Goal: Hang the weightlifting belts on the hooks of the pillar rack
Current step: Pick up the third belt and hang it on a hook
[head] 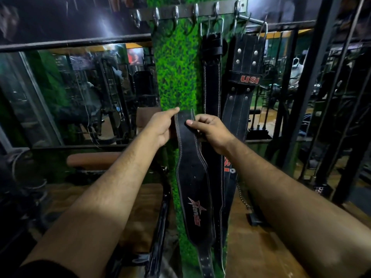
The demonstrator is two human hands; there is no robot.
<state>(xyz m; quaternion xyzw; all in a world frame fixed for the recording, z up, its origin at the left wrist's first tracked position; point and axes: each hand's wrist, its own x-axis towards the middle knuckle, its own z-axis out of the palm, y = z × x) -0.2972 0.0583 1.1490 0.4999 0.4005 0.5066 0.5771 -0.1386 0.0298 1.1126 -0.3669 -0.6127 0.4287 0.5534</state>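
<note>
Risk: belt [191, 177] slipping | hands, left [162, 127] and right [210, 129], pinch only its top end | free hooks [156, 16] far above, long lift.

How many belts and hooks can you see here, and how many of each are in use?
Belts hanging on hooks: 2, a plain black belt and a USI belt
Belts held in the hands: 1
Hooks on the rail: 6
Total: 3 belts, 6 hooks

Black belt [192, 177], green pillar [176, 77]
</note>
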